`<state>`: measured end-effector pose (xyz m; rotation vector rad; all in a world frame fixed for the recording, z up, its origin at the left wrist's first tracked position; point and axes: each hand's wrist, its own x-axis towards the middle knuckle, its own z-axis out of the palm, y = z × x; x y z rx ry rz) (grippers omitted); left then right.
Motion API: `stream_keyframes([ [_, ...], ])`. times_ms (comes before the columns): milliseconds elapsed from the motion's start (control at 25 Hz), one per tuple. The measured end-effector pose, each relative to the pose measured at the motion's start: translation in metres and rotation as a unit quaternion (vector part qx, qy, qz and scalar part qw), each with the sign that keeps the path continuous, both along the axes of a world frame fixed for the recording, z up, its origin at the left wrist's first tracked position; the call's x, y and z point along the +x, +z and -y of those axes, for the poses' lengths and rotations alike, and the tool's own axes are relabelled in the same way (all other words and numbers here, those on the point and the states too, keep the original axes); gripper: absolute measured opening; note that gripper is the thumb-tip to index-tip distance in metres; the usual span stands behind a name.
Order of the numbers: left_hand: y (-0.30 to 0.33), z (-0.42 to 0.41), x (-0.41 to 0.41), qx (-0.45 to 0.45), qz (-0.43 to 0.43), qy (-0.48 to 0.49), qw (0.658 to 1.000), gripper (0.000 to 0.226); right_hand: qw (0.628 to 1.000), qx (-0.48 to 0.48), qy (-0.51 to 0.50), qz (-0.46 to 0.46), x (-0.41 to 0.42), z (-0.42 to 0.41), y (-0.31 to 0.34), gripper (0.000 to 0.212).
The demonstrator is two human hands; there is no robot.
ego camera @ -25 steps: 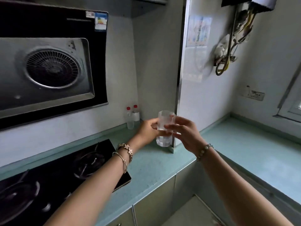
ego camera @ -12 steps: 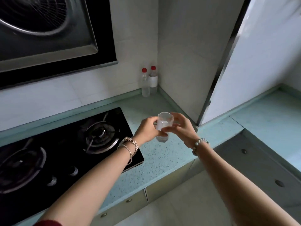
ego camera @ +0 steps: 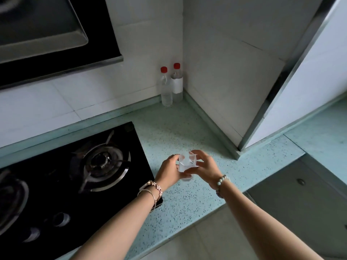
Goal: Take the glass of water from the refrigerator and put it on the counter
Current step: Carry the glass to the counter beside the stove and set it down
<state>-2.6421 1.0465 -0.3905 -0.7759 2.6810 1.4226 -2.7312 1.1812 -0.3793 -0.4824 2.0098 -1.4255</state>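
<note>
Lowered toward the counter point(ego camera: 187, 209), the glass point(ego camera: 186, 164) sits in the grip of both hands point(ego camera: 170, 170) point(ego camera: 205, 168)

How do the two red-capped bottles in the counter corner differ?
The right bottle wears a white label band; the left bottle is bare and clear. The right bottle stands deeper in the corner, its cap showing higher; the left bottle stands nearer the stove. Both are upright, red-capped, clear plastic, side by side.

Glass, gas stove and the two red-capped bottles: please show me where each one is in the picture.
glass point(ego camera: 185, 162): head view, on its clear wall between both hands.
gas stove point(ego camera: 102, 162): head view, on the right burner's centre.
red-capped bottles point(ego camera: 166, 91): head view, on the left bottle's clear body.
</note>
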Motion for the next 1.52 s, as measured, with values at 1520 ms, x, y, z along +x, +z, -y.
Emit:
stream_keyframes([
  [1520,0.339,0.009,0.113,0.502,-0.411,0.154,0.745,0.05,0.869,-0.423,-0.005,0.257,0.057,-0.012,0.318,0.045],
])
